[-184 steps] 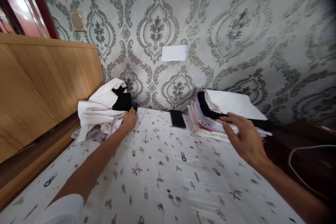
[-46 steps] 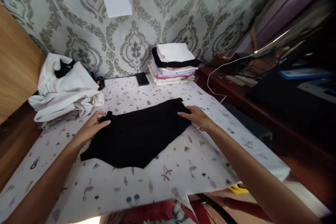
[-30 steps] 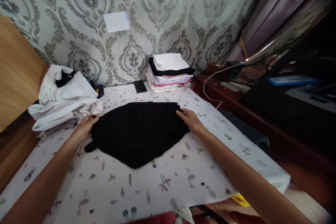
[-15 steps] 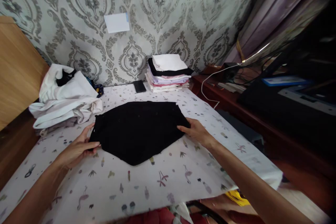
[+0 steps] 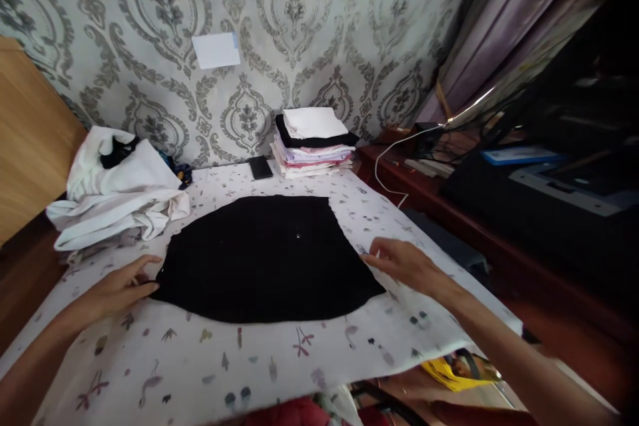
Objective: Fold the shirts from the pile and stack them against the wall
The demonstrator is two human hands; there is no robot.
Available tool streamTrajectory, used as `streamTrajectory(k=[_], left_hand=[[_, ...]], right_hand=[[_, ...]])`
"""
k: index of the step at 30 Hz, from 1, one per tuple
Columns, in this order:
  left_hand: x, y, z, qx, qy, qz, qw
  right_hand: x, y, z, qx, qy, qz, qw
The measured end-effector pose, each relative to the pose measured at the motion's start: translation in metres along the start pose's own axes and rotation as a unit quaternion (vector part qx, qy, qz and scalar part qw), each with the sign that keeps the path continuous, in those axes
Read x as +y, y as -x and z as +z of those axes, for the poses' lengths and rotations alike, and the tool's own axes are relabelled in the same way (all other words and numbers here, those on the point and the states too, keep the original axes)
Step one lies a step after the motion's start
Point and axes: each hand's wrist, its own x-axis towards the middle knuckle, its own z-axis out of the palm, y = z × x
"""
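A black garment (image 5: 264,259) lies spread on the patterned cloth in front of me; its exact kind is unclear, and a small shiny dot, perhaps a button, shows on it. At its near left corner is my left hand (image 5: 114,289), thumb on the fabric edge and the other fingers partly hidden, seemingly pinching it. Beside the right edge hovers my right hand (image 5: 404,266), fingers bent with a gap between thumb and index, the tips at or just touching the fabric.
A white patterned cloth (image 5: 269,373) covers the table. Back left sits a rumpled pile of clothes (image 5: 124,176). A folded stack (image 5: 314,153) and black phone (image 5: 260,167) lie near the wall. A white cable (image 5: 379,173) runs over the dark red furniture (image 5: 367,153) at right.
The black garment has been spread wider and its near edge is now rounder and flatter. My right hand has moved outward and nearer, its thumb off the fabric's top. My left hand has shifted left.
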Motion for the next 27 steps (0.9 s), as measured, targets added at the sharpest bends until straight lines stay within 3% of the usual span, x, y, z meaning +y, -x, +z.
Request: streamTrajectory(k=[3,5,8,11,16,19,23,27], left_hand=[[0.025,-0.029,0.003,0.006,-0.099,0.05,0.994],[0.049,-0.055,0.013,0.014,-0.112,0.101,0.988],[0.083,-0.101,0.04,0.019,-0.129,0.164,0.978],[0.105,-0.145,0.072,0.027,-0.182,0.178,0.967],[0.121,-0.19,0.107,0.013,-0.231,0.172,0.958],[0.127,-0.203,0.108,-0.006,-0.227,0.175,0.958],[0.129,-0.21,0.104,0.056,-0.204,0.209,0.955],[0.128,-0.213,0.112,0.083,-0.232,0.195,0.949]], right_hand=[[-0.009,-0.052,-0.001,0.061,0.049,-0.065,0.995],[-0.02,-0.095,0.006,0.085,0.044,-0.085,0.992],[-0.035,-0.153,0.022,0.107,0.058,-0.049,0.991],[-0.043,-0.192,0.033,0.095,0.057,-0.039,0.993],[-0.039,-0.218,0.028,0.059,0.017,-0.083,0.995],[-0.037,-0.227,0.02,0.09,-0.019,-0.111,0.99],[-0.038,-0.241,0.018,0.162,-0.056,-0.126,0.977],[-0.038,-0.25,0.032,0.178,-0.065,-0.121,0.974]])
